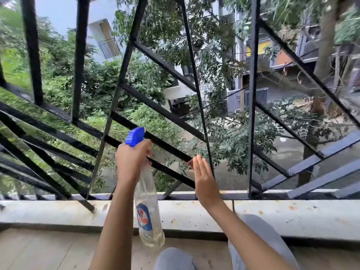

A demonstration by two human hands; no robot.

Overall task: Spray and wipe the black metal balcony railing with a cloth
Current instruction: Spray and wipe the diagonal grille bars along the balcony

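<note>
The black metal railing point(155, 108) fills the view, with upright and slanted bars. My left hand point(132, 162) grips the neck of a clear spray bottle point(149, 215) with a blue trigger head point(135, 136), held close to a slanted bar. My right hand point(204, 178) has straight fingers and presses a small reddish-brown cloth point(190, 163) against the same slanted bar. Only a corner of the cloth shows past my fingers.
A pale stone ledge point(292, 217) with rust spots runs under the railing. My knees in grey trousers point(259, 230) are at the bottom. Trees and buildings point(272, 61) lie beyond the bars, and a wooden floor point(39, 250) lies at the lower left.
</note>
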